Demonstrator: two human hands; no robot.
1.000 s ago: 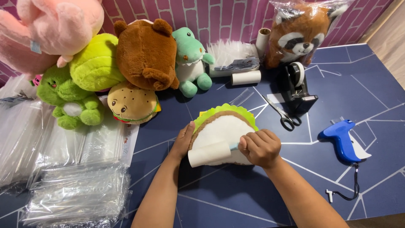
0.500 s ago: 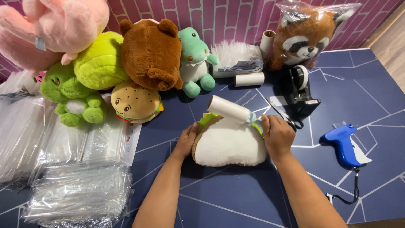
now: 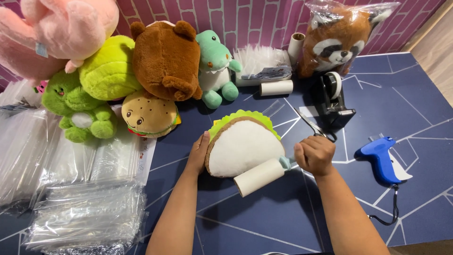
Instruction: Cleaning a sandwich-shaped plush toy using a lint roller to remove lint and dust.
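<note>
- Centrally, a taco-shaped plush [image 3: 243, 146] lies on the dark blue table [image 3: 283, 222], its green frill turned away from the person.
- Left hand [image 3: 198, 153] rests flat against the plush's left edge, fingers held together and stretched along it.
- Right hand [image 3: 314, 154] is curled into a fist around the handle of a lint roller [image 3: 261, 176]; the white roll lies left of those knuckles, touching the plush's lower right edge.
- Scissors [image 3: 314, 126] lie just beyond the right fingers, a black tape dispenser [image 3: 334, 98] behind them.
- Blue tagging gun [image 3: 381, 158] sits to the right of the fist, apart from it.
- Clear plastic bags [image 3: 80, 215] are stacked well left of the left hand.
</note>
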